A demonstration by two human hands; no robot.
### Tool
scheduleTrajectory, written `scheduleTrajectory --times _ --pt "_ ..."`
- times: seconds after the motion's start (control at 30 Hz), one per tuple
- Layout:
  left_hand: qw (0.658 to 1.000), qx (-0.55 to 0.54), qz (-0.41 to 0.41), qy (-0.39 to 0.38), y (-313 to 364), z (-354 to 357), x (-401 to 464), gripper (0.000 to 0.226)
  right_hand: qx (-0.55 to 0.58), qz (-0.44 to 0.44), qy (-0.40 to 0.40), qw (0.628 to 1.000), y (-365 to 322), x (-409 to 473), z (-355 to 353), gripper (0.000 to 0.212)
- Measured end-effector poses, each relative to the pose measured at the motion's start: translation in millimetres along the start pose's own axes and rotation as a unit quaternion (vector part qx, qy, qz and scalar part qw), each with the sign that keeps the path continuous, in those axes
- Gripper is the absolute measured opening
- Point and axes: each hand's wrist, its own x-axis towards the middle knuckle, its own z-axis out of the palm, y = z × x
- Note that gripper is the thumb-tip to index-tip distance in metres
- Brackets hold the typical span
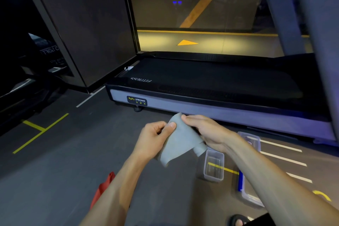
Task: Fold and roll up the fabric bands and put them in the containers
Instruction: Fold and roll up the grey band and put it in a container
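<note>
A grey fabric band is held up in front of me between both hands, above the dark floor. My left hand pinches its left edge between thumb and curled fingers. My right hand grips its upper right part, and a folded end of the band hangs out below that hand. Under my right forearm stand clear plastic containers: a small one with nothing in it, another behind it, and one with a blue edge partly hidden by my arm.
A black treadmill with a grey side rail lies across the floor just beyond my hands. A red fabric piece shows by my left forearm. Yellow and white lines mark the floor. A sandalled foot is at the bottom edge.
</note>
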Motion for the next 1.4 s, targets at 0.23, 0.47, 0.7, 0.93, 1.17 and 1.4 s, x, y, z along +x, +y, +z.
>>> scheduleTrajectory --times 0.23,0.47,0.7,0.93,1.17,1.4 --pt "1.000 -0.024 -0.002 -0.017 0 0 -2 0.042 -0.049 -0.011 0.029 0.998 -1 1 1 0.049" --pt "0.997 -0.064 -0.033 -0.034 -6 -9 -1 0.022 0.003 -0.012 0.097 0.995 -7 -1 -19 0.056" --pt "0.995 -0.083 -0.050 -0.005 -6 -9 0 0.028 -0.002 -0.005 0.083 0.997 -9 0 -17 0.055" --pt "0.996 -0.071 -0.058 -0.014 -9 -3 1 0.029 0.085 0.041 0.040 0.995 -4 1 -2 0.044" --pt "0.998 -0.030 -0.051 -0.023 -15 1 1 0.028 0.018 0.058 0.020 0.998 0 0 9 0.055" --pt "0.997 -0.063 -0.052 -0.007 -12 -1 2 0.029 0.038 0.032 0.039 0.998 -3 -1 -5 0.048"
